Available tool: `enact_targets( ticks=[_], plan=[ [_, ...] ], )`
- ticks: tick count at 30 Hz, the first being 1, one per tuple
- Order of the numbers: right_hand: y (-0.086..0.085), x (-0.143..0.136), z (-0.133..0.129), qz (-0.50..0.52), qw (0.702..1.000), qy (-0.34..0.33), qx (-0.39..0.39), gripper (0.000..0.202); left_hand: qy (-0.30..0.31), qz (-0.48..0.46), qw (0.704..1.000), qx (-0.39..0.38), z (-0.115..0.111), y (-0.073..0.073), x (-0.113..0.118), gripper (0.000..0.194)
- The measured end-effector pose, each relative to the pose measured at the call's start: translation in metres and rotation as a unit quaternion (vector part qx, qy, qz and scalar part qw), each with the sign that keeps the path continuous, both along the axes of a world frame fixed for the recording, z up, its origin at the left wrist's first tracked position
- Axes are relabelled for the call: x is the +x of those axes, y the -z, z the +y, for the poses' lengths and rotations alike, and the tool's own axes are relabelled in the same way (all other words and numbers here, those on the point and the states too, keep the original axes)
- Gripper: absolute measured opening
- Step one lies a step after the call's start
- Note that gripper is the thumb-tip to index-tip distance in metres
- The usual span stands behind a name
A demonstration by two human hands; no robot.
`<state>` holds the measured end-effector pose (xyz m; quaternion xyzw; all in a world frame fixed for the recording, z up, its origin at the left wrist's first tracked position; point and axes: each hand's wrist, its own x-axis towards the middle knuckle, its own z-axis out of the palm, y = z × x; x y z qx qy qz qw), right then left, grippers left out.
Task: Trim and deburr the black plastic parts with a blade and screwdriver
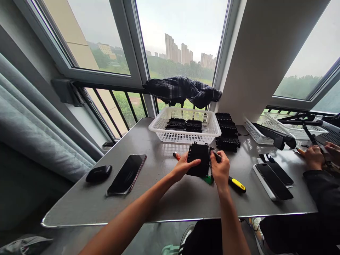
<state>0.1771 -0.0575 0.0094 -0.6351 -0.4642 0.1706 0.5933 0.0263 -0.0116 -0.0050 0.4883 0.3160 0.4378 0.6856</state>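
Observation:
My left hand (185, 164) is closed on the left side of a flat black plastic part (198, 159) with small tabs along its edges, its thumb across the face. The part is held up above the table. At its right edge, my right hand (220, 166) has its fingers pinched around something small and dark that I cannot make out. Under the part, a green piece (208, 179) shows partly. A yellow and black handle (237, 185) lies just right of my right wrist. An orange-red object (176, 155) peeks out behind my left hand.
A white basket (186, 136) holds similar black parts; more stacked black parts (227, 132) stand beside it. Left lie a phone (126, 174) and a black mouse (98, 174); phones (275, 181) lie right. Another person's hands (315, 156) work at far right near white baskets (259, 131).

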Motion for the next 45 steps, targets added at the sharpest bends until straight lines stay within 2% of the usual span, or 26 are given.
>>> enact_targets(
  ticks=[3,8,11,13,19,27,29,34,40,45],
  plan=[
    [-0.002,0.000,-0.001,-0.009,1.000,-0.007,0.013,0.038,0.002,0.001,1.000,0.011,0.000,-0.002,-0.001,0.050],
    [-0.005,0.000,-0.002,-0.012,0.999,0.035,0.009,0.039,0.025,0.010,0.999,0.038,-0.002,-0.006,-0.003,0.051],
    [-0.003,0.002,-0.001,0.001,1.000,0.030,-0.002,0.039,0.029,0.008,0.998,0.050,-0.003,-0.006,-0.003,0.051],
    [-0.002,0.002,0.000,0.013,1.000,0.012,-0.012,0.039,0.018,0.007,0.999,0.049,-0.002,-0.006,-0.002,0.053],
    [-0.003,-0.008,-0.003,0.004,0.997,-0.067,-0.043,0.036,-0.071,-0.044,0.996,-0.002,0.003,-0.008,-0.004,0.046],
    [-0.006,0.003,-0.010,-0.023,0.976,-0.197,-0.087,0.031,-0.057,-0.074,0.995,-0.043,0.007,-0.011,-0.008,0.044],
    [-0.008,0.002,-0.012,-0.029,0.976,-0.205,-0.071,0.031,-0.043,-0.084,0.994,-0.053,0.008,-0.012,-0.009,0.042],
    [-0.011,-0.012,-0.011,-0.051,0.992,-0.114,0.010,0.028,0.002,-0.110,0.991,-0.077,0.006,-0.011,-0.008,0.039],
    [-0.009,-0.010,-0.003,-0.038,0.998,0.019,0.047,0.031,0.082,-0.083,0.988,-0.098,-0.002,-0.007,-0.003,0.047],
    [-0.008,-0.004,-0.002,-0.057,0.996,0.056,0.040,0.029,0.095,-0.031,0.993,-0.064,0.000,-0.005,-0.007,0.051]
  ],
)
